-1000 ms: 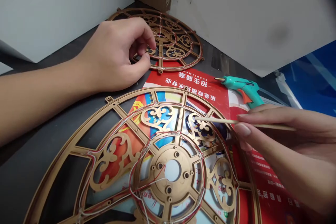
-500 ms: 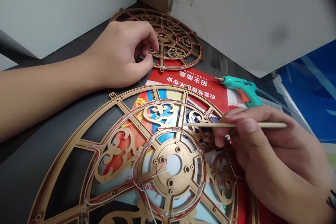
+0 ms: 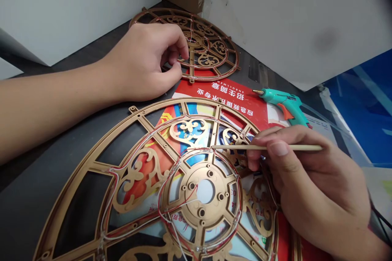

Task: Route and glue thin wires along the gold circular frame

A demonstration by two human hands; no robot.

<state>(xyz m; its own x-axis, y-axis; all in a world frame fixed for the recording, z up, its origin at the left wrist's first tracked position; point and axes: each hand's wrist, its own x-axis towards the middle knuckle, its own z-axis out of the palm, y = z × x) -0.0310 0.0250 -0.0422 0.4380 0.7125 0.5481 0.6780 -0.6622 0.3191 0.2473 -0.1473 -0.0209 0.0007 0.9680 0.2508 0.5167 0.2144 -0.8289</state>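
A gold, wheel-shaped openwork frame lies in front of me, with scrollwork and a round hub. Red and white wires run along its channels. My right hand grips a thin pale wooden stick between thumb and fingers, over the frame's right side. The stick's tip meets the wires at the inner ring, just above the hub. My left hand hovers past the near frame's far rim, partly covering a second similar frame. Its fingers are loosely curled, thumb and forefinger slightly apart, with nothing visible between them.
A teal glue gun with an orange trigger lies to the right, its nozzle pointing left. Under the near frame is a red printed leaflet on the dark table. White panels stand behind, and a blue surface shows at right.
The stick's tip has moved slightly left and down onto the wires at the inner ring, with my right hand shifting left. My left hand keeps its pose; the whole view has shifted a little.
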